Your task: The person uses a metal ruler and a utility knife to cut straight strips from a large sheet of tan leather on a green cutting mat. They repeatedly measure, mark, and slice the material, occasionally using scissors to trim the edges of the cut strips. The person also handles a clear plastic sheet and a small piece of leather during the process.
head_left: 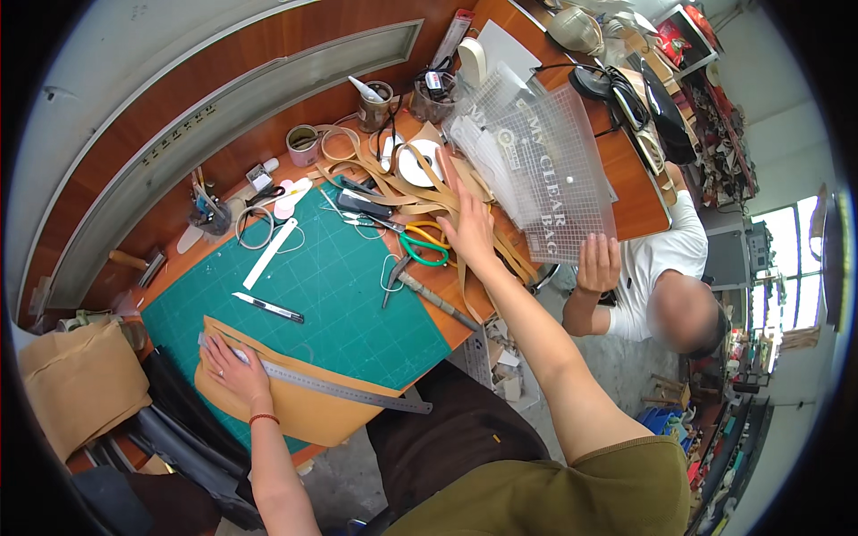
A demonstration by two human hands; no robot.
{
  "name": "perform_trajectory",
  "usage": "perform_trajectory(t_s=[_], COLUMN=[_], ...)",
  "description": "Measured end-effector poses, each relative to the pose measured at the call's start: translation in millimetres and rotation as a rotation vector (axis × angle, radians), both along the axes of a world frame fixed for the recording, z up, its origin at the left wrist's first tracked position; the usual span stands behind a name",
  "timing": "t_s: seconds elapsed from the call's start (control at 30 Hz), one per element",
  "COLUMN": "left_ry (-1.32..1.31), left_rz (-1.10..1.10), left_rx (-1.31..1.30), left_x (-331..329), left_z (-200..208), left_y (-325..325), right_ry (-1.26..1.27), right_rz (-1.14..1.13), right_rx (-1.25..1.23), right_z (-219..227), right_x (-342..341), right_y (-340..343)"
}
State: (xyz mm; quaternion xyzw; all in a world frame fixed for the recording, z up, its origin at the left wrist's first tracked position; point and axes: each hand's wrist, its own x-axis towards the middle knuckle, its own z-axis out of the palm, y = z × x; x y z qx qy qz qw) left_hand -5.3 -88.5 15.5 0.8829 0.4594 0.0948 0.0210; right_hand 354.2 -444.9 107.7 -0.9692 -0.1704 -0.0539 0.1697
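Note:
My left hand (pixel 234 368) lies flat with fingers spread, pressing a steel ruler (pixel 344 389) onto a tan leather or paper sheet (pixel 295 406). The sheet rests on a green cutting mat (pixel 349 295) and overhangs the near edge. My right hand (pixel 470 228) reaches across to the tan leather strips (pixel 416 198), its fingers stretched and apart; whether they touch the strips I cannot tell. Close by are scissors with green and yellow handles (pixel 424 252) and a hammer (pixel 433 297). A utility knife (pixel 268 307) and a white strip (pixel 270 253) lie on the mat.
A person in a white shirt (pixel 661 259) stands at the right, one hand (pixel 599 264) at the edge of a clear gridded bag (pixel 559 170). Tins (pixel 374 107), a tape roll (pixel 304 143) and a tool cup (pixel 208 214) line the back. Folded brown material (pixel 85 384) sits left.

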Motion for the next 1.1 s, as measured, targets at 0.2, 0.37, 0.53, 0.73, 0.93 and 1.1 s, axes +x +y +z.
perform_trajectory(t_s=[0.2, 0.37, 0.53, 0.73, 0.93, 1.1], left_ry=[0.023, 0.044, 0.042, 0.061, 0.144, 0.294], left_rz=[0.005, 0.008, 0.002, -0.002, -0.03, -0.084], left_rx=[0.007, 0.012, 0.006, 0.042, -0.244, -0.432], left_x=[2, 1, -1, -3, -12, -8], left_z=[3, -3, -2, 2, -4, 27], left_y=[1, 0, -2, 4, 23, 17], right_ry=[0.044, 0.237, 0.184, -0.389, -0.074, 0.11], right_rz=[-0.086, -0.019, 0.114, 0.027, -0.201, -0.009], right_rx=[0.023, 0.145, 0.07, 0.011, -0.29, -0.327], right_z=[-11, -22, -16, 108, 156, 137], right_x=[10, 47, 7, 47, 110, 100], right_y=[-29, -30, -17, -41, -76, -81])
